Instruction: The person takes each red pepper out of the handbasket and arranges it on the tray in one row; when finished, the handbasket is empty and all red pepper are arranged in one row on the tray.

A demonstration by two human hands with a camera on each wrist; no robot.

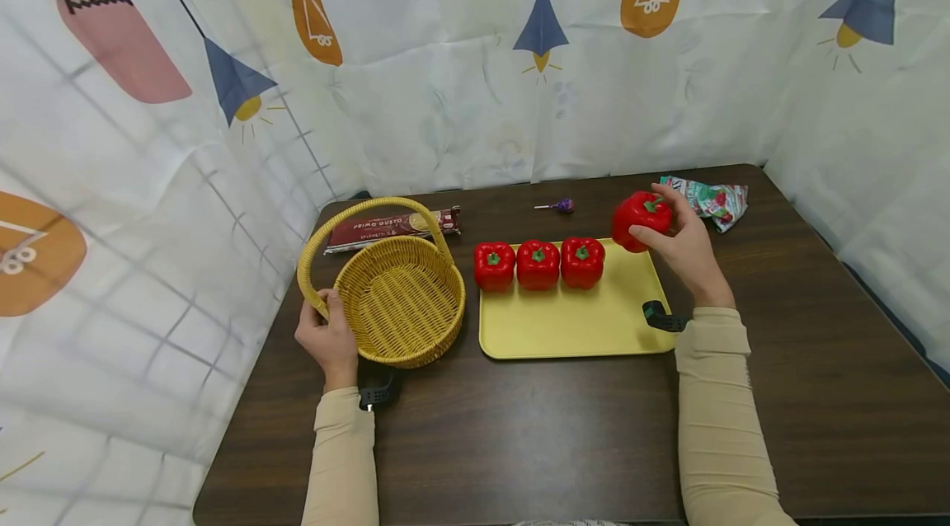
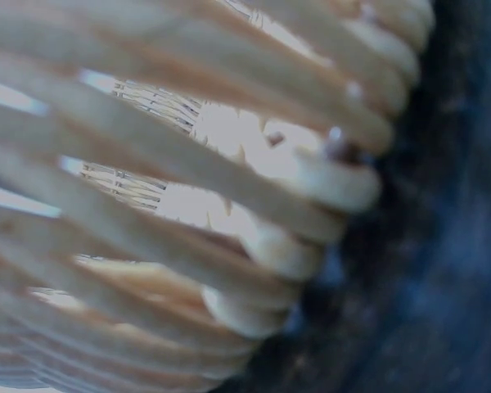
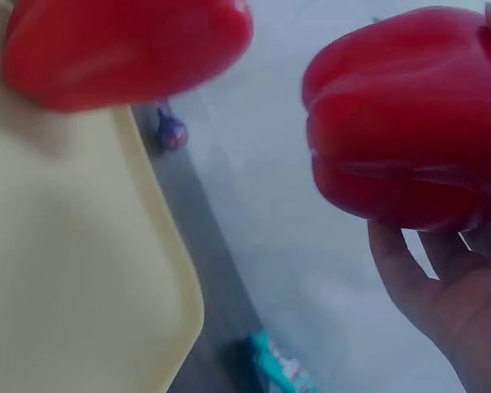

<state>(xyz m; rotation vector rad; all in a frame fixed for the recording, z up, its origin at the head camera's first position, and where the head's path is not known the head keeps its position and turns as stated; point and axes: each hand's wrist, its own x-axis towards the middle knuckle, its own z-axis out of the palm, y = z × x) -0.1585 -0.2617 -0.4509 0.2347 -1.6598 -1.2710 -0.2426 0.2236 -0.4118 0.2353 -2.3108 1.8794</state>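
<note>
My right hand grips a red bell pepper raised over the back right corner of a yellow tray. In the right wrist view, fingers reach under this pepper. Three more red bell peppers, at left, middle and right, stand in a row along the tray's back edge. Left of the tray is a yellow wicker basket with nothing inside. My left hand holds its hoop handle near the base. Woven strands fill the left wrist view, blurred.
Behind the basket lies a long dark red snack packet. A purple-wrapped lollipop is at the table's back edge. Right of the raised pepper is a green and red shiny packet. A patterned curtain hangs behind the brown table.
</note>
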